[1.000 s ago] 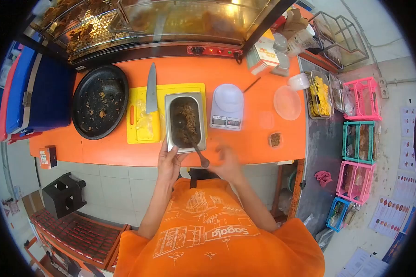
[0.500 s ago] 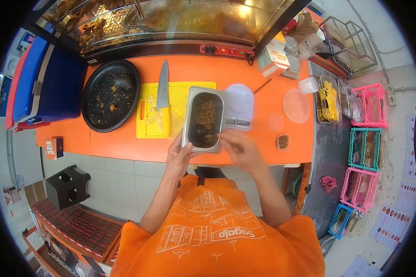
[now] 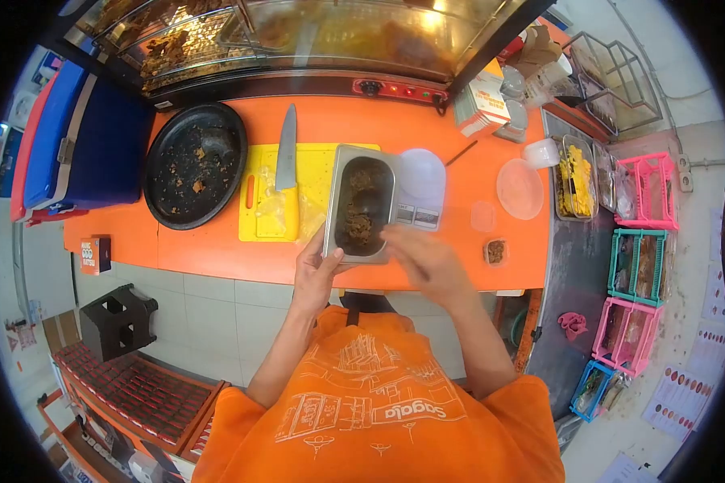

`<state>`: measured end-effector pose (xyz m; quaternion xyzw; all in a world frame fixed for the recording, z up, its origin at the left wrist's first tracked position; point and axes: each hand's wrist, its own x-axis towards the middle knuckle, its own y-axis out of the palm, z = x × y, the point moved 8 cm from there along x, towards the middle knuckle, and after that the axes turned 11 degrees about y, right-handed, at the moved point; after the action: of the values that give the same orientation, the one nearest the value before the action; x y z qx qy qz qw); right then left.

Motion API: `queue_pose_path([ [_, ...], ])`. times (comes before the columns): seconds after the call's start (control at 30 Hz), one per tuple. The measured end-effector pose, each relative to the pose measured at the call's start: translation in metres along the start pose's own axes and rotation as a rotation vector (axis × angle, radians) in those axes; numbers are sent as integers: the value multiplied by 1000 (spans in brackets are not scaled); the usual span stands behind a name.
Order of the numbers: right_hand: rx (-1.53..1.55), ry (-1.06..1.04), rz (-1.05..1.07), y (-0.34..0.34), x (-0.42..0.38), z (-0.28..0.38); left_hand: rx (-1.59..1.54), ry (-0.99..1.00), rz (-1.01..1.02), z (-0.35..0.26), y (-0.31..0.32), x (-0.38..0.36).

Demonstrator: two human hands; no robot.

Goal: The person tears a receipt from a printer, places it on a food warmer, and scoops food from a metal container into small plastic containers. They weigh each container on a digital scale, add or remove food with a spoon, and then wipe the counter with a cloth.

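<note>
My left hand (image 3: 316, 272) grips a deep metal food pan (image 3: 394, 211) at its near left corner, thumb over the rim, tilted above the counter. Brown shredded food (image 3: 359, 229) lies inside, mostly toward the near end. My right hand (image 3: 428, 259) is at the pan's near right rim, its fingers smeared by motion. Behind the pan lies a yellow cutting board (image 3: 317, 167), with a yellow-handled knife (image 3: 287, 149) and clear plastic on it. A white kitchen scale (image 3: 421, 181) stands just right of the pan. Farther right sits a small tub of brown food (image 3: 495, 251).
A black round pan (image 3: 195, 165) with crumbs stands left on the orange counter (image 3: 193, 253), beside a blue cooler box (image 3: 105, 137). A heated display case (image 3: 298, 80) runs along the back. At right are a round lid (image 3: 520, 188), a yellow-food container (image 3: 574, 177) and coloured baskets (image 3: 638, 262).
The brown food has slid from the middle of the metal pan toward its near end. My right hand has shifted slightly at the rim; my left hand keeps its grip.
</note>
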<state>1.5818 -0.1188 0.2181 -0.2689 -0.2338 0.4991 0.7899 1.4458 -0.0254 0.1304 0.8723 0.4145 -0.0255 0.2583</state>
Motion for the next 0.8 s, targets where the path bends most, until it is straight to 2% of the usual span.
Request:
queue_pose_path([
  [0.03,-4,4,-5,4,-3,0,50,-3,-13,-1,1,1],
  [0.1,242,115,27,20,-7,-3,30,3,14,-1,9,5],
  [0.13,241,112,30,30,-12,-4,13,7,31,-1,12,5],
  [0.2,748,468,-96,46,-28,-41,-4,33,31,16,4,10],
  [0.23,752,467,-98,51,-29,-47,-21,62,38,23,0,12],
  [0.3,1062,752,-324,57,-44,-85,-5,77,23,22,0,13],
  [0.33,1064,750,-326,58,-43,-90,7,93,6,20,0,14],
  [0.4,1329,756,-489,55,-47,-105,-12,102,7,23,-2,17],
  [0.5,1476,829,-532,52,-51,-108,-33,101,8,23,0,20],
  [0.6,1444,706,-559,40,-50,-124,-47,93,23,23,3,22],
  [0.8,1468,598,-545,21,-46,-134,-45,80,23,20,10,26],
])
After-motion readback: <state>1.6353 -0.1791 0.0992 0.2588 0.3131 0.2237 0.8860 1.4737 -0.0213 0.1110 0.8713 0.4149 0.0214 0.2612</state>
